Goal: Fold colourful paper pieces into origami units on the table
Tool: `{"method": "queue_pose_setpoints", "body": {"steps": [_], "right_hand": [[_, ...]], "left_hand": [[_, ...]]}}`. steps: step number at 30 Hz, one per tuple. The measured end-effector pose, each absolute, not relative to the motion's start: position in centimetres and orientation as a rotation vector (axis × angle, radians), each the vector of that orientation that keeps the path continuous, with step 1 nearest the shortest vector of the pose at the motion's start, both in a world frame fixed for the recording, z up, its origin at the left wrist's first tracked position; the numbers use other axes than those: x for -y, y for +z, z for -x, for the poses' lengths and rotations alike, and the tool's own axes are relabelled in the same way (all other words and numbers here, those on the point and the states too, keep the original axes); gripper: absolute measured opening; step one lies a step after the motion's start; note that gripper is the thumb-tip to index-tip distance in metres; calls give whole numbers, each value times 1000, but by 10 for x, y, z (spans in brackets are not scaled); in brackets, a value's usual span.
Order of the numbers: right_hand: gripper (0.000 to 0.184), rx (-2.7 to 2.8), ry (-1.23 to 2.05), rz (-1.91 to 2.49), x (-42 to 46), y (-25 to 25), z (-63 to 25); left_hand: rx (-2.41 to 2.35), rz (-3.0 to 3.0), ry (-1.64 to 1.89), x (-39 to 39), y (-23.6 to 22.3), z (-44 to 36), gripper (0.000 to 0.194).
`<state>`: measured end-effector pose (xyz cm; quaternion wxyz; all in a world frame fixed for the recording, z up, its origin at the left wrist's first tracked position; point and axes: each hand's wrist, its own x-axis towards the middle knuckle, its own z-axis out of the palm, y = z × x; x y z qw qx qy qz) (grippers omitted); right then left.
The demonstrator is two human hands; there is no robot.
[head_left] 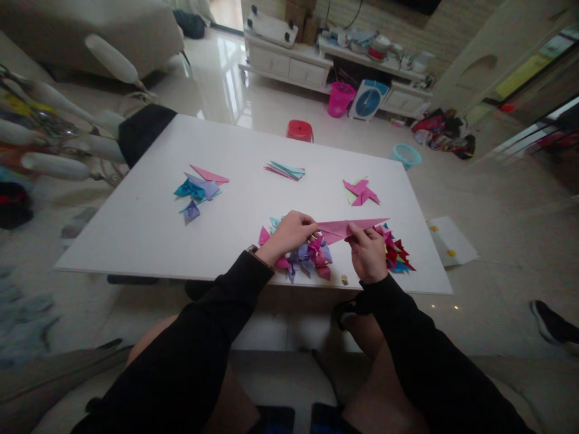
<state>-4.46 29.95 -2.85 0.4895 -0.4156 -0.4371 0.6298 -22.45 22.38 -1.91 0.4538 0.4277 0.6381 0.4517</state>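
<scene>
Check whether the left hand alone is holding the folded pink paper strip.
No, the left hand grips one end while the right hand also pinches the folded pink paper strip.

A pink paper (335,231), folded into a long, narrow strip with a pointed right end and a wider, angular middle, stretches sideways near the table's (154,229) front edge. The left hand (294,232) pinches its left end; the right hand (368,256) holds it right of the middle. Folded paper pieces (320,256) in pink and purple lie near the left hand.
</scene>
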Motion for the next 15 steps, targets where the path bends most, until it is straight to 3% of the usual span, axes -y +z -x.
{"method": "queue_pose_setpoints", "body": {"steps": [15], "right_hand": [[39,1079,1501,1008,-303,-29,41]], "left_hand": [[-1523,-884,1183,-228,-28,226,15]]}}
